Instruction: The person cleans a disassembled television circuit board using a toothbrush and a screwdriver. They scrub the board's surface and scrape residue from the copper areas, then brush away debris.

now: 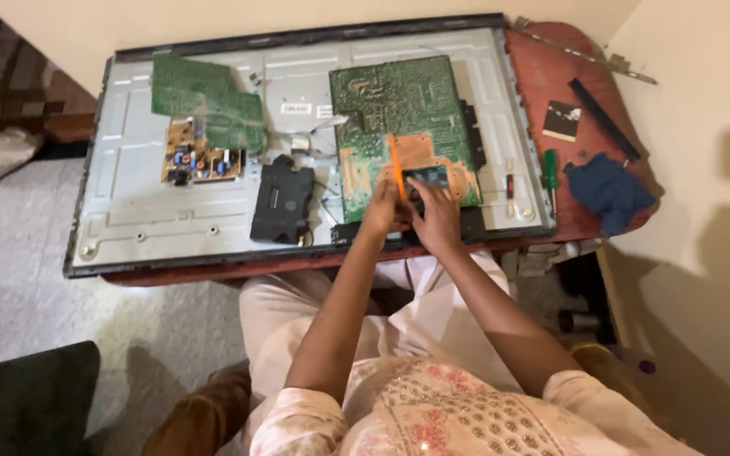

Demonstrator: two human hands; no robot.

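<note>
Head view, looking down over my lap: my two hands meet over the near edge of an opened flat-screen panel [128,211] that lies face down on a reddish table [551,67]. My left hand [380,211] is closed around an orange-handled tool [395,165], fingers wrapped tight on the handle, with its tip pointing down at the large green circuit board [399,101]. My right hand [437,215] sits just beside the left one, touching it, fingers bent and pressing on a small dark part [428,176] at the lower edge of that board; I cannot tell whether they actually pinch it. The board lies on the right half of the metal back plate. To the left sit a black speaker box [281,201], a small tan power board [198,156] and another green board [204,101], tilted and partly covering it. On the right of the plate rests a slim screwdriver [509,181], and on the table beyond are a green-handled screwdriver [551,173], a blue cloth [608,190] and a long black strip [606,118].
</note>
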